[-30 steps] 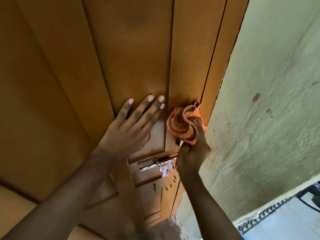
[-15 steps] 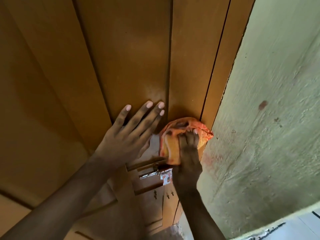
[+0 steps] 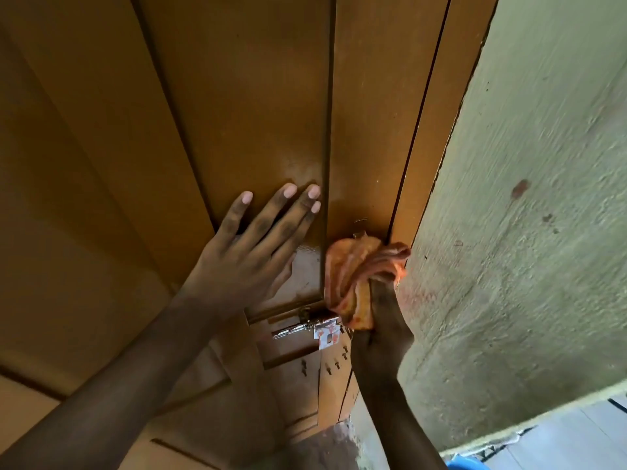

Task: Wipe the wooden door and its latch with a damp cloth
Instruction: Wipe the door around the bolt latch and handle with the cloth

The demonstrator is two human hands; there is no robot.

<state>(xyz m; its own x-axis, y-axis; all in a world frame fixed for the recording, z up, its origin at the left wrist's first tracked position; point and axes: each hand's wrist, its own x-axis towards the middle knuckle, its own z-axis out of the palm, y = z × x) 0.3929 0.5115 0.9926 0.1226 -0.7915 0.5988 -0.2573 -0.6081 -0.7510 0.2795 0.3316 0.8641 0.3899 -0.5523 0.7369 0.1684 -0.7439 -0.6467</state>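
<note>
nearest the camera, two bare forearms reach up toward the wooden door (image 3: 237, 96); all positions below are given relative to the metal latch (image 3: 307, 329). just right of the latch, the right hand (image 3: 381, 337) has its fingers closed around a bunched orange cloth (image 3: 356, 276), which it presses against the door's edge stile just above and right of the latch, its upper fold reaching the seam with the door frame (image 3: 437, 147). above and left of the latch, the left hand (image 3: 244, 259) lies flat on the panel, fingers spread wide and holding nothing, apparently steadying the door. the panel immediately above the latch shows a glossy sheen, which suggests that this strip is already wiped, though the sheen could be only reflected light. the latch itself is uncovered and apart from the cloth, and appears not yet wiped; whether it is damp cannot be told. farther up from the latch, the long panels look matte and dusty, and are judged still to be cleaned. right of the latch, beyond the frame, stands a rough green wall (image 3: 526, 232). overall, the task seems to be at an early to middle stage.
</note>
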